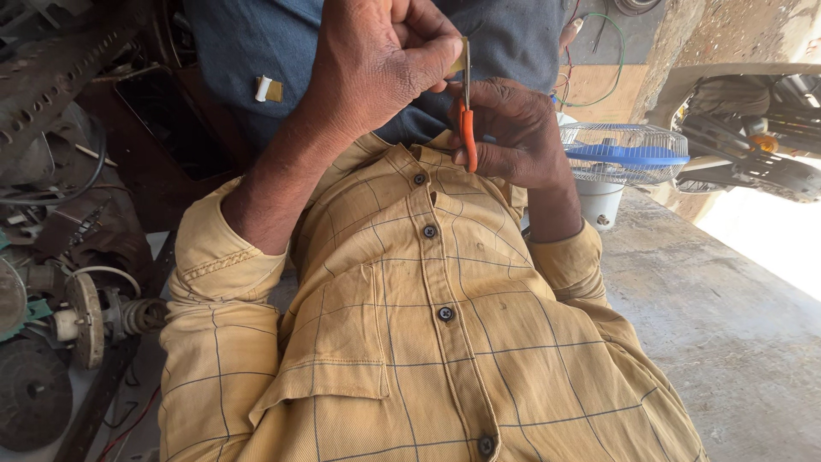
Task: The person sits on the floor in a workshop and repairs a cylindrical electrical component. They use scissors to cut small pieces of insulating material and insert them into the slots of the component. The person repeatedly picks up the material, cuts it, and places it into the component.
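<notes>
As the head camera looks down: both hands are raised over a yellow shirt [445, 342].
Left hand [376, 68]: fingers pinched together on a small tan piece [459, 60].
Right hand [513, 137]: clamped round an orange-handled tool [468, 137], its metal tip touching the piece.
Nearby: a fan [624, 154] on the bench [727, 325]; motor parts [85, 316] at left.
Risk: the tip sits close to the left fingertips and could likely nick them if it slips; a loose pinch may drop the piece.
</notes>
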